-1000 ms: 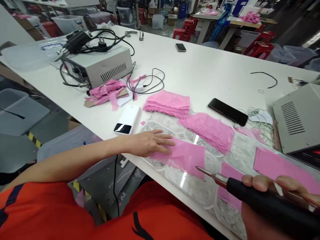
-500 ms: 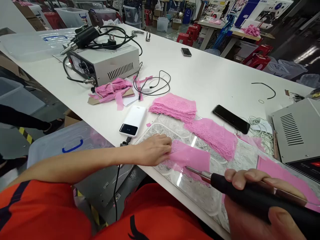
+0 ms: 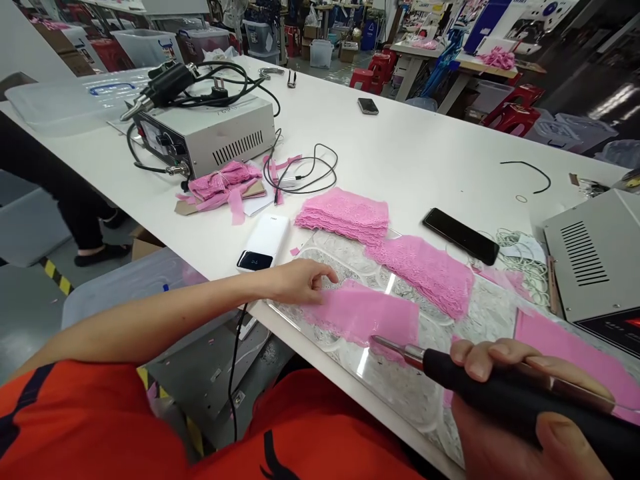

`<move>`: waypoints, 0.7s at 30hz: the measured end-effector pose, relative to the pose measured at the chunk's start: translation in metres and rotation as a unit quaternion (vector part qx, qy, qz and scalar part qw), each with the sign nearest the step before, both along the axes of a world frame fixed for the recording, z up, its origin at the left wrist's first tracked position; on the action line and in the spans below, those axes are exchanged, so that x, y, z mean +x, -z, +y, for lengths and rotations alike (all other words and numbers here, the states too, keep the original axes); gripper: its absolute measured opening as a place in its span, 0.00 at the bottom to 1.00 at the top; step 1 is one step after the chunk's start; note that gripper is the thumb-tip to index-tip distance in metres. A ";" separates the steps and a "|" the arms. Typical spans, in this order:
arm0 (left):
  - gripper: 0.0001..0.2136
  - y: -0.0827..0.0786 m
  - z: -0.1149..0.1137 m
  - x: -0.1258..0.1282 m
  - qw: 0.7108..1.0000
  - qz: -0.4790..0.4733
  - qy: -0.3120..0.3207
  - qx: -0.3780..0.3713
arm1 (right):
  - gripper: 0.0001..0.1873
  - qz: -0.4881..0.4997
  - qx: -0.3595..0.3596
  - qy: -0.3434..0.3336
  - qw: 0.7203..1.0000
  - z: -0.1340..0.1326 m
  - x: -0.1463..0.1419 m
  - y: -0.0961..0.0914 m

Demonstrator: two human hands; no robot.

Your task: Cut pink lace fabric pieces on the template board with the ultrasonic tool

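My right hand (image 3: 520,393) is wrapped round a black-handled tool with a slim metal tip (image 3: 450,370). That tip rests at the near edge of a flat pink lace-edged fabric piece (image 3: 370,310) on a clear, grey-patterned sheet (image 3: 400,393). At the fabric's left end, my left hand (image 3: 300,283) has its index finger bent and raised, while its other fingers close on the edge. Just beyond lie a pile of pink lace pieces (image 3: 345,213) and a second, fanned pile (image 3: 425,270). More pink fabric (image 3: 570,350) lies on the right, partly behind my right hand.
A white power bank (image 3: 265,240) with a cable sits by my left forearm. A black phone (image 3: 460,235) lies beyond the piles. Grey machine boxes stand at left (image 3: 225,133) and right (image 3: 595,253). Someone's dark-clad legs (image 3: 65,193) show at the left.
My left hand has shifted slightly left and lifted its index finger, and more of the fabric's left end shows. My right hand and the tool have hardly moved. The person's legs at left have come further into view.
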State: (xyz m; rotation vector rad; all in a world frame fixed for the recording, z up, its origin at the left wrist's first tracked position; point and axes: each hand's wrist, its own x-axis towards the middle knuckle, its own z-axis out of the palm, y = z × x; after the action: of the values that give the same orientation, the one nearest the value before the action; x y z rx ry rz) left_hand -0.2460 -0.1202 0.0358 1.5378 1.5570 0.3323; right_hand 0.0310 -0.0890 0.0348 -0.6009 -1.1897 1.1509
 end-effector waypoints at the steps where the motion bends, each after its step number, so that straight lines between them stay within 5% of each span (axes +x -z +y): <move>1: 0.21 0.000 -0.001 -0.002 1.000 0.008 0.003 0.003 | 0.12 0.001 -0.003 -0.002 1.000 0.000 0.000 0.000; 9: 0.20 -0.005 -0.015 -0.002 0.998 0.031 0.011 0.050 | 0.13 -0.010 0.028 0.038 0.999 0.006 0.013 -0.004; 21: 0.24 0.013 -0.006 0.002 0.997 0.024 0.024 0.075 | 0.15 -0.027 0.055 0.051 0.997 0.003 0.029 -0.009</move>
State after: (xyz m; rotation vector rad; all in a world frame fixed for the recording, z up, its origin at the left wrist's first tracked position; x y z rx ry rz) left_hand -0.2439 -0.1267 0.0223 1.7068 1.5596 0.3948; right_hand 0.0603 -0.0862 0.0435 -0.6056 -1.2460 0.9808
